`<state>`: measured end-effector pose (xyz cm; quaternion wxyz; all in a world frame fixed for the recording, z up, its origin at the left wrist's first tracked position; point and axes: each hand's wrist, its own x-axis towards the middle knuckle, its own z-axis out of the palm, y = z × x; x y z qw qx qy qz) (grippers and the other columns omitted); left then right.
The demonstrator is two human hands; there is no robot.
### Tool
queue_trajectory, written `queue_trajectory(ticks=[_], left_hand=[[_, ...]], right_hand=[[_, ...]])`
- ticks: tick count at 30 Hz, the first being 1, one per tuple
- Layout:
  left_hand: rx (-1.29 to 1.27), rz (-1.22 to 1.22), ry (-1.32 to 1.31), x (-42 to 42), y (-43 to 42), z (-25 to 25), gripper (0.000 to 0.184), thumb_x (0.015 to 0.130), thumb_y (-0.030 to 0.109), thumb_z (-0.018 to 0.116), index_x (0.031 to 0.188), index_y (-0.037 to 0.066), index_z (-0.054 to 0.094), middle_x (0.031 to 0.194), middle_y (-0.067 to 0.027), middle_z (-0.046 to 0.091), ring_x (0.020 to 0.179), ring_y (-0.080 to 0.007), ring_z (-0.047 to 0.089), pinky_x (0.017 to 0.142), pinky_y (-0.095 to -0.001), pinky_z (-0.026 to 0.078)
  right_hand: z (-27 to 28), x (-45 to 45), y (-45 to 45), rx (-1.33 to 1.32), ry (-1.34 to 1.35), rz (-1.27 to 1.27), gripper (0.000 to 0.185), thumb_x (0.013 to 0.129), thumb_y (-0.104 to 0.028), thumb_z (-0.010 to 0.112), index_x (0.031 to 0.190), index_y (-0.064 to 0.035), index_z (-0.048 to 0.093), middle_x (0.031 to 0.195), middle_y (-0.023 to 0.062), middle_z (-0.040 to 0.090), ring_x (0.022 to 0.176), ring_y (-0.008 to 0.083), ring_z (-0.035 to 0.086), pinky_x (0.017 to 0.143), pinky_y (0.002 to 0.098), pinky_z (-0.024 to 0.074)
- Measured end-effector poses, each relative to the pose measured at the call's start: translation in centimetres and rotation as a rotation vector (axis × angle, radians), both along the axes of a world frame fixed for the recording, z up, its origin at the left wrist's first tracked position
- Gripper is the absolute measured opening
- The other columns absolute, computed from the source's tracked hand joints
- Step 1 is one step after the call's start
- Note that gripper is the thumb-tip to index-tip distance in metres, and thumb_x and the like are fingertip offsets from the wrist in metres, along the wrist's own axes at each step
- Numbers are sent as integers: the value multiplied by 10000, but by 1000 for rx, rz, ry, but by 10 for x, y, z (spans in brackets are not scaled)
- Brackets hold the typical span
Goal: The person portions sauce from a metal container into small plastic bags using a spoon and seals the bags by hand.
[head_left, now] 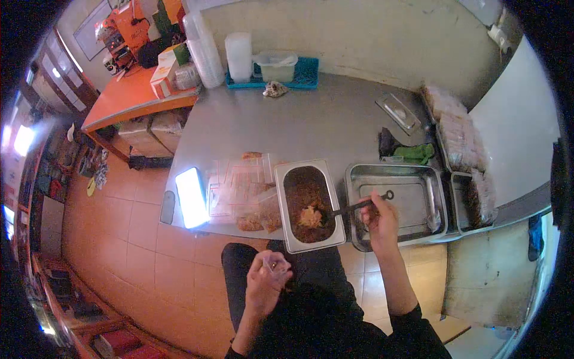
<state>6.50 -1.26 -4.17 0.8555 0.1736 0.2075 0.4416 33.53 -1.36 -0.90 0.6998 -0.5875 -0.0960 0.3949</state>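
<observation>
My right hand (381,222) is closed round the dark handle of a spoon (359,206), whose far end reaches into a steel pan (342,230). Dark brown, crumbly food (305,185) fills this pan, with a paler clump (311,217) at the spoon's end; the spoon's bowl is hidden. Over my lap, my left hand (262,284) grips a small clear plastic bag (277,267) with its mouth open upward. Left of the pan lie filled plastic bags (251,222) with brown food and a stack of flat clear bags (224,197).
A lit phone (191,198) lies at the table's front left. An empty-looking steel tray (394,173) sits right of the pan, beside a green cloth (415,154) and packed plastic bags (457,134). At the back, a blue tray (306,75) holds plastic containers (277,64).
</observation>
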Motion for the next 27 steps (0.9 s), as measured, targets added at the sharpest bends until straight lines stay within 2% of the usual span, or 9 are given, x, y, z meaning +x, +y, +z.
queue_trajectory(ticks=[3,8,10,16,19,25,27], left_hand=[[-102,90,325,-6,12,5,442,856,250,636,1226,100,446,1132,-81,539,1035,-211,559,859,-360,497],[67,200,343,-14,32,-10,421,850,169,632,1206,47,444,1123,-111,544,1029,-217,558,841,-349,499],[177,198,302,-15,45,-14,420,841,158,643,1185,17,449,1100,-128,557,998,-225,574,797,-333,515],[169,282,445,1,61,26,391,836,111,648,1174,2,485,1012,-139,601,869,-222,619,720,-312,537],[196,257,493,4,72,28,384,828,115,665,1164,6,514,1019,-142,605,869,-219,623,708,-307,541],[213,224,437,18,90,44,376,809,131,693,1143,31,553,1011,-120,606,862,-208,622,724,-307,541],[226,200,421,23,97,43,375,807,132,695,1140,30,555,1013,-116,607,867,-206,622,732,-309,540]], right_hand=[[-4,1,-8,38,28,-18,297,903,-278,563,797,-12,639,604,38,591,475,98,506,442,212,395],[-8,4,-10,73,27,-13,287,905,-272,559,823,-7,633,613,40,592,488,91,510,443,211,394],[-6,4,-8,93,11,0,284,906,-270,558,824,-9,634,611,40,591,491,88,510,442,211,394],[0,0,-2,68,34,-75,260,892,-248,581,814,-6,639,626,16,578,498,61,489,460,166,397],[-2,3,-3,118,63,-13,242,889,-235,585,823,-9,638,652,20,593,518,59,509,468,162,416],[21,5,6,185,69,-46,234,895,-227,576,821,-12,633,658,22,594,532,55,522,462,164,420],[37,2,13,245,32,-109,279,898,-280,573,817,-20,636,667,22,603,540,65,513,465,179,378]])
